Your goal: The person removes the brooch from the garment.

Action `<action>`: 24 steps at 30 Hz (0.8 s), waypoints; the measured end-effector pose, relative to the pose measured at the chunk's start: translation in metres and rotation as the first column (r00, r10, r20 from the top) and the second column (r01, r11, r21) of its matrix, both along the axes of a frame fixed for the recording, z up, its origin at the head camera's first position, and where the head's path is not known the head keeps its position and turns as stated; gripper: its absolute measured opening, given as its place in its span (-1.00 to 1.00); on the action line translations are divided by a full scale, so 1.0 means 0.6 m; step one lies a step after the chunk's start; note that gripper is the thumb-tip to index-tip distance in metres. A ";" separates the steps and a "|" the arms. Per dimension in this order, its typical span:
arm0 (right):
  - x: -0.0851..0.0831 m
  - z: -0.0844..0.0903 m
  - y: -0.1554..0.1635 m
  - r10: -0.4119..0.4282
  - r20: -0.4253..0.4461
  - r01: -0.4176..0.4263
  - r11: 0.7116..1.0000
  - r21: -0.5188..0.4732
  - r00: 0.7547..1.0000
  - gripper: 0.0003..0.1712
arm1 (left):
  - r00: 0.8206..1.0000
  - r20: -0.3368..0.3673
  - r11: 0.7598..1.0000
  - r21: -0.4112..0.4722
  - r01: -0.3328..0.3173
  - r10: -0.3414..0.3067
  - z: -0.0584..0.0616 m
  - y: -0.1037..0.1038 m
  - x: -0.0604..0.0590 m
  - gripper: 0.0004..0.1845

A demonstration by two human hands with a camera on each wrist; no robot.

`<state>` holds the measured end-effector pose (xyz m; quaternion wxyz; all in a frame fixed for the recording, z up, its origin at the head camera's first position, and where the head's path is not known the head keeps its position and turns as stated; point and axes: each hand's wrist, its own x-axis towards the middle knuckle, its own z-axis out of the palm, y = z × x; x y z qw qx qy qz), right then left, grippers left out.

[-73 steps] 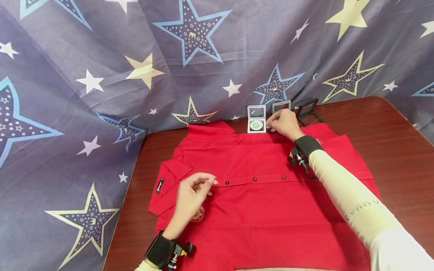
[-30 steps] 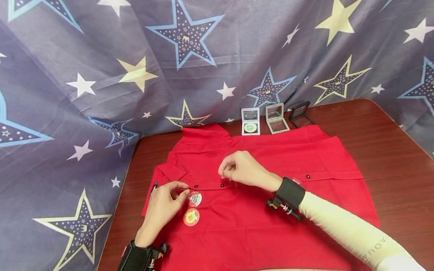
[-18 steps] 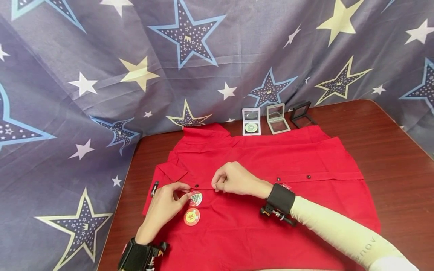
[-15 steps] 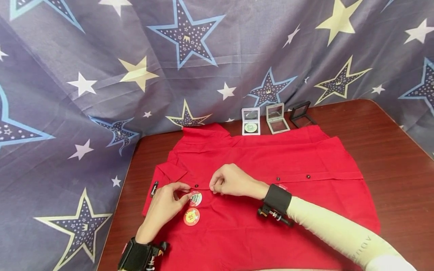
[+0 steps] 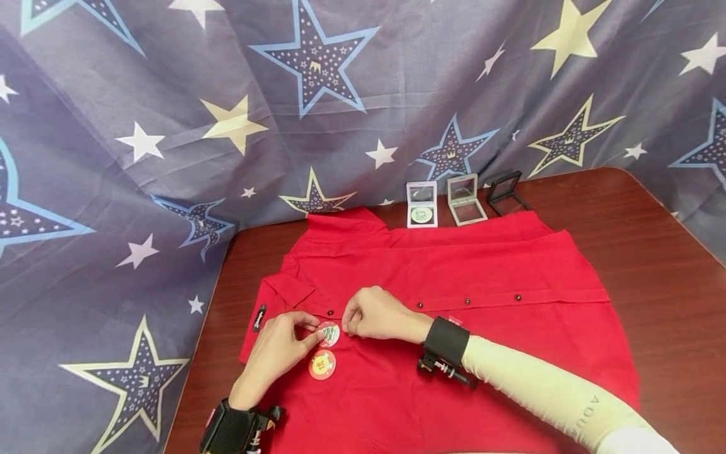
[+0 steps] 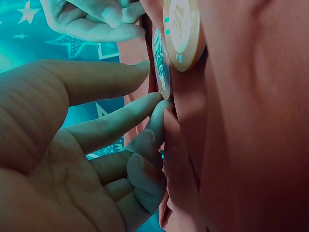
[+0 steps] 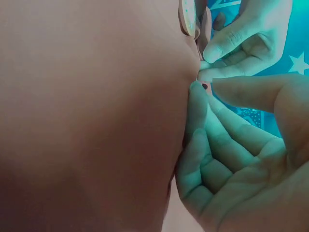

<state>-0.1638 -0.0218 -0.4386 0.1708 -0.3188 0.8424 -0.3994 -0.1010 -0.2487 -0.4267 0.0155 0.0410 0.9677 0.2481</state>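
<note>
Both hands (image 5: 283,343) (image 5: 374,314) pinch the green badge (image 5: 328,334) on the red shirt (image 5: 454,265)

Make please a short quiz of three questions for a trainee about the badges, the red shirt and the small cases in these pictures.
1. True or false: two round badges lie on the red shirt.
2. Which hand touches the green-and-white badge? A) left hand B) neither C) only a sleeve
3. Fill in: of the three small cases by the curtain, the ___ case holds a green badge.

Key:
1. True; the orange badge lies below the other.
2. A
3. white
</note>
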 end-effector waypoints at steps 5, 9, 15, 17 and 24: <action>0.007 -0.004 -0.010 -0.023 0.026 0.023 1.000 0.007 0.999 -0.94 | 1.000 0.017 1.000 0.007 0.011 -0.011 0.001 0.001 -0.001 -0.75; 0.010 -0.005 -0.015 -0.033 0.008 0.033 0.999 0.024 0.999 -0.93 | 1.000 0.015 0.999 0.017 0.027 -0.028 0.002 0.000 0.000 -0.75; 0.009 -0.005 -0.019 -0.046 0.002 0.046 0.998 0.031 0.999 -0.95 | 0.999 0.006 0.997 0.053 0.048 -0.049 0.000 -0.001 -0.002 -0.76; 0.009 -0.006 -0.019 -0.049 0.004 0.049 0.998 0.033 0.999 -0.95 | 0.999 0.008 0.997 0.066 0.050 -0.051 0.000 -0.001 -0.003 -0.77; 0.007 -0.007 -0.020 -0.049 -0.001 0.049 0.999 0.012 0.999 -0.92 | 0.999 0.008 0.992 0.117 0.040 -0.042 0.004 -0.005 -0.005 -0.80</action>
